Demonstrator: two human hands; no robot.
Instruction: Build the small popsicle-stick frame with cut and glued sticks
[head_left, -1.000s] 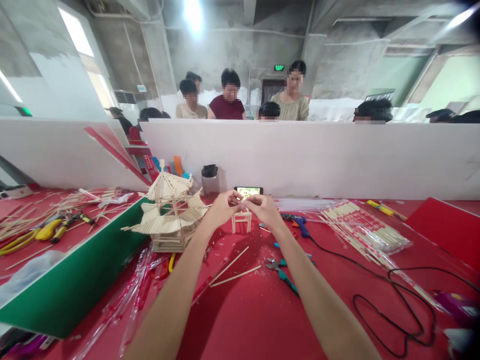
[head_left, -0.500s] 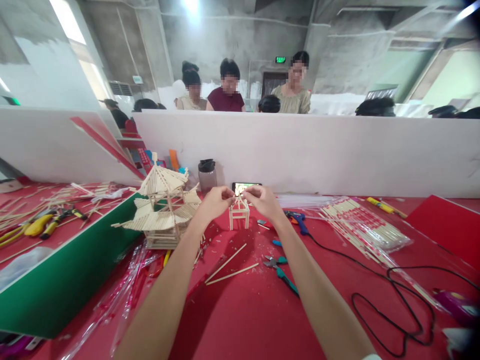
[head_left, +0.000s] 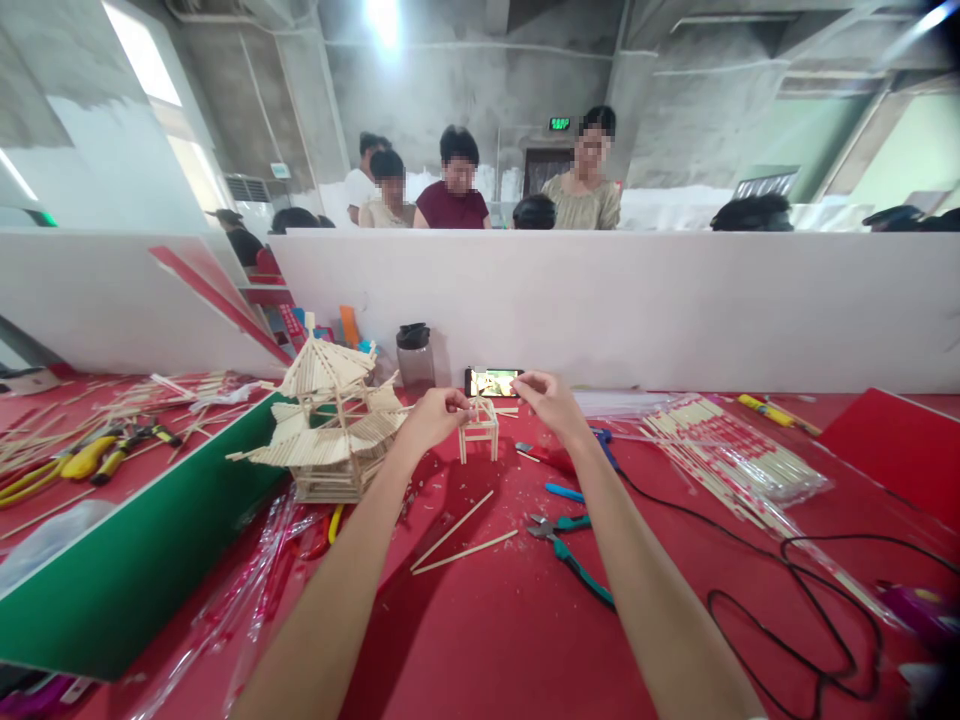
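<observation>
A small frame of wooden sticks (head_left: 478,432) stands upright on the red table, with short sticks sloping together at its top. At the frame's upper left corner, my left hand (head_left: 435,420) is closed, its fingertips pinched at the top sticks. My right hand (head_left: 553,402) is held apart from the frame, to its right and in front of the phone (head_left: 493,382). Its thumb and fingers are pinched together; anything between them is too small to make out. Two loose sticks (head_left: 465,552) lie in front of the frame.
A larger stick pavilion (head_left: 330,430) stands left, beside a green board (head_left: 150,540). Teal-handled pliers (head_left: 570,550), a blue glue gun (head_left: 604,446) with a black cord, and bagged sticks (head_left: 735,445) lie right. Behind are a bottle (head_left: 415,358) and a white partition (head_left: 600,310).
My right hand has moved right, away from the frame's top, uncovering more of the phone. My left hand stays by the frame, slightly lower.
</observation>
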